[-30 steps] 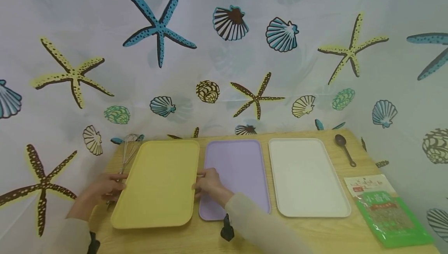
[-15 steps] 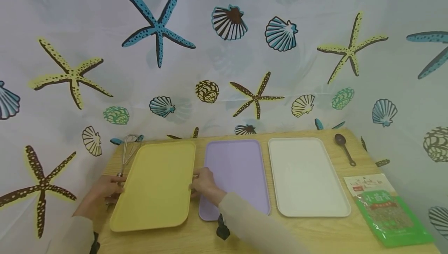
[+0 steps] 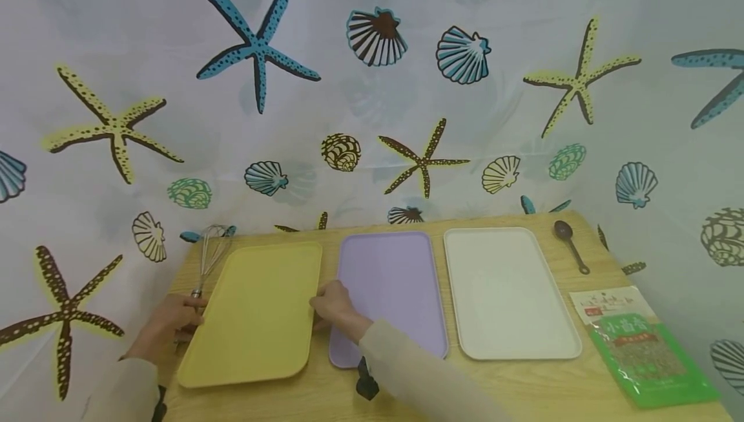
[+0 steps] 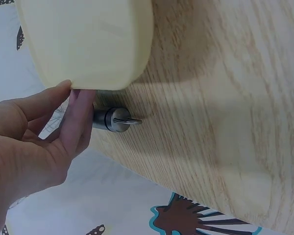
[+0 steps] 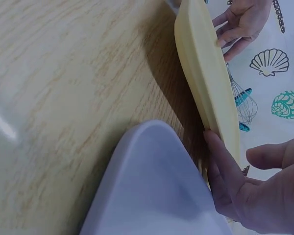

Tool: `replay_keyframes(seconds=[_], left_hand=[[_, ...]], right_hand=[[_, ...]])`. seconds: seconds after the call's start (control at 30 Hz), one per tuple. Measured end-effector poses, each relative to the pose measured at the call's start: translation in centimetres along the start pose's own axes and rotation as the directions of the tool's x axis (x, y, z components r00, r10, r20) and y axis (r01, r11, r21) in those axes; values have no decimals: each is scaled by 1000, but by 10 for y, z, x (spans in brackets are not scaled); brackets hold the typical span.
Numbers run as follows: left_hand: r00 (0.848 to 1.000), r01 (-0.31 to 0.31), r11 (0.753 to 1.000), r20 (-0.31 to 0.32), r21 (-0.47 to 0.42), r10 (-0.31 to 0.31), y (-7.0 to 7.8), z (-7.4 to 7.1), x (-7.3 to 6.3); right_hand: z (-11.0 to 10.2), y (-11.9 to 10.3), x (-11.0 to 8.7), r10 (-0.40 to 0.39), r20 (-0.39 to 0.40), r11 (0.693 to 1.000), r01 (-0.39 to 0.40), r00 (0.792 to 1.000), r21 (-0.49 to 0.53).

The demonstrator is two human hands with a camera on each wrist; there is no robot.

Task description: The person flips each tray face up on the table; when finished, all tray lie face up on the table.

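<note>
A yellow tray is raised a little off the table, its shadow showing beneath in the right wrist view. My left hand grips its left edge; in the left wrist view the thumb lies at the rim with the fingers underneath. At the opposite edge my right hand holds the tray, fingers along the outer side and thumb over the rim. Beside the left hand lies a whisk, its metal handle partly hidden by the fingers. A purple tray rests just right, partly under my right forearm.
A white tray lies right of the purple one on the wooden table. Farther right are a dark spoon and a green seed packet. A starfish-and-shell patterned curtain surrounds the back and sides.
Both hands have moved the yellow tray slightly left and toward me, widening its gap from the purple tray. The whisk, other trays, spoon and packet stay in place.
</note>
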State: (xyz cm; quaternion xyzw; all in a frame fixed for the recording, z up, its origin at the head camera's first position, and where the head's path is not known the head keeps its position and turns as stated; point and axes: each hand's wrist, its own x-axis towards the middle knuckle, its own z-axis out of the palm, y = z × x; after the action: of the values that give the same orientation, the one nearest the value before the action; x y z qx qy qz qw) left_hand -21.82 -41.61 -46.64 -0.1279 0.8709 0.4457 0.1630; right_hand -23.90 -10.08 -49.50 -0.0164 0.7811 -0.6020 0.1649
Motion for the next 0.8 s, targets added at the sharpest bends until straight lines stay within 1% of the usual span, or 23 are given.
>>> replay_keyframes(seconds=[0.2, 0.33, 0.5, 0.6, 0.73, 0.8], left_hand=[[1000, -10, 1000, -26, 16, 10, 9, 6, -4], [999, -36, 999, -27, 25, 37, 6, 10, 0], [998, -52, 997, -27, 48, 54, 0, 13, 7], [997, -60, 995, -35, 82, 63, 4, 14, 4], [995, -72, 986, -53, 152, 80, 10, 15, -1], [994, -74, 983, -63, 166, 85, 8, 15, 1]], right_hand=[[1, -4, -3, 56, 19, 998, -56, 998, 7], [2, -5, -4, 83, 39, 996, -84, 996, 30], [1, -5, -4, 72, 34, 997, -72, 997, 6], [0, -5, -5, 60, 30, 998, -59, 998, -19], [-1, -7, -6, 43, 37, 998, -41, 998, -45], [-1, -9, -7, 39, 37, 998, -37, 999, -54]])
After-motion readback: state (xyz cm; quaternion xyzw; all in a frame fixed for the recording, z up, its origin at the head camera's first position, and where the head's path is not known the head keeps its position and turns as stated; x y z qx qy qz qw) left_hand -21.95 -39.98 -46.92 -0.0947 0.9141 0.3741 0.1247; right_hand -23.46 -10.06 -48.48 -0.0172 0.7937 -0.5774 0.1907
